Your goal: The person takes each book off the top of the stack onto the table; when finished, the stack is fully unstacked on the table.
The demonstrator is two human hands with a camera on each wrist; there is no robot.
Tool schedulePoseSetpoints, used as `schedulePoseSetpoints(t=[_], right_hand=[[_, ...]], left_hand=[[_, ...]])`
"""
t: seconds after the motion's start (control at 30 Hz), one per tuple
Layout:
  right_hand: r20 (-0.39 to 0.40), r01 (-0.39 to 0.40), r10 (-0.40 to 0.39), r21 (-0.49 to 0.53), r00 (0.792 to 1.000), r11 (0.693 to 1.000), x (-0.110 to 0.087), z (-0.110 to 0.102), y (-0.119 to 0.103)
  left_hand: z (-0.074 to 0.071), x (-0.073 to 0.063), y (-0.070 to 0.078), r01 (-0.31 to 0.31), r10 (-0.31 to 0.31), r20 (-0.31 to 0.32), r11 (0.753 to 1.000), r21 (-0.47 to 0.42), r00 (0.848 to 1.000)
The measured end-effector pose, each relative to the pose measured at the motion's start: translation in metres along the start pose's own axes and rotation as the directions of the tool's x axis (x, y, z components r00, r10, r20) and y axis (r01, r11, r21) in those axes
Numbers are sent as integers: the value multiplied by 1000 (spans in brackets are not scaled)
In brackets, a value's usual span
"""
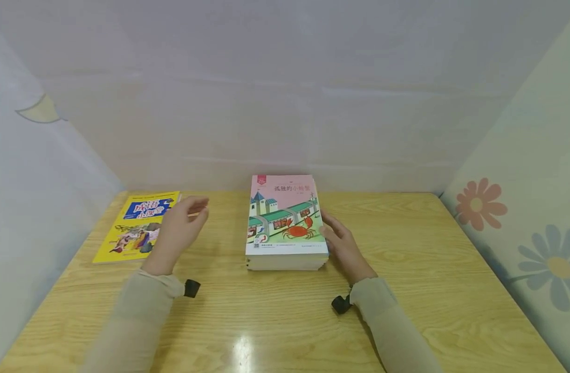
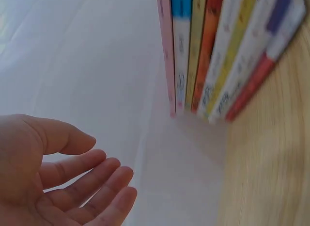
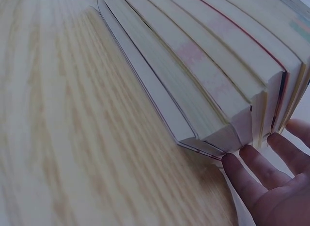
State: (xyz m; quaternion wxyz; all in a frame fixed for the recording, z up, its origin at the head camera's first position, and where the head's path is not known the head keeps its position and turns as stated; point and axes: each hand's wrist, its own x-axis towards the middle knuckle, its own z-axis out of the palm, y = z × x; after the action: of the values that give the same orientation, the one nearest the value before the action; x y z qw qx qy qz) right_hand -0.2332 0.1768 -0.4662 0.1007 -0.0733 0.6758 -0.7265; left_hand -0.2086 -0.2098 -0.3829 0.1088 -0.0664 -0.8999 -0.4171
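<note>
A stack of books [image 1: 287,262] lies at the middle of the table, topped by a pink-and-green picture book [image 1: 280,220] with a red crab on its cover. My right hand [image 1: 342,248] is at the stack's right side; in the right wrist view its fingertips [image 3: 232,165] touch the ends of the books, fingers extended. Hovering by the right edge of a yellow book [image 1: 121,243], my left hand [image 1: 179,230] holds nothing, its fingers loosely bent. The left wrist view shows several coloured spines [image 2: 198,56] of the stack, apart from the left hand [image 2: 72,187].
The wooden table [image 1: 275,321] reaches back to a pale wall covering [image 1: 285,119]. On the right side panel are printed flowers [image 1: 481,204]. A small black device [image 1: 192,288] sits at the left wrist, and another [image 1: 341,304] at the right.
</note>
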Motion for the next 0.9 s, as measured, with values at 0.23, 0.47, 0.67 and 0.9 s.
schedulePoseSetpoints(t=[0.23, 0.47, 0.67, 0.9], right_hand=[[3, -2, 2, -9, 1000, 1000, 1, 0, 2], [6, -2, 2, 6, 1000, 1000, 0, 0, 5], [-4, -1, 1, -20, 1000, 1000, 0, -2, 5], [-6, 14, -14, -7, 1000, 1000, 2, 0, 4]], left_hand=[[41, 10, 20, 51, -44, 81, 995, -80, 996], [65, 17, 18, 224, -175, 214, 947, -231, 961], [74, 20, 16, 324, -225, 287, 871, -370, 931], [73, 18, 14, 410, -250, 341, 716, -565, 906]])
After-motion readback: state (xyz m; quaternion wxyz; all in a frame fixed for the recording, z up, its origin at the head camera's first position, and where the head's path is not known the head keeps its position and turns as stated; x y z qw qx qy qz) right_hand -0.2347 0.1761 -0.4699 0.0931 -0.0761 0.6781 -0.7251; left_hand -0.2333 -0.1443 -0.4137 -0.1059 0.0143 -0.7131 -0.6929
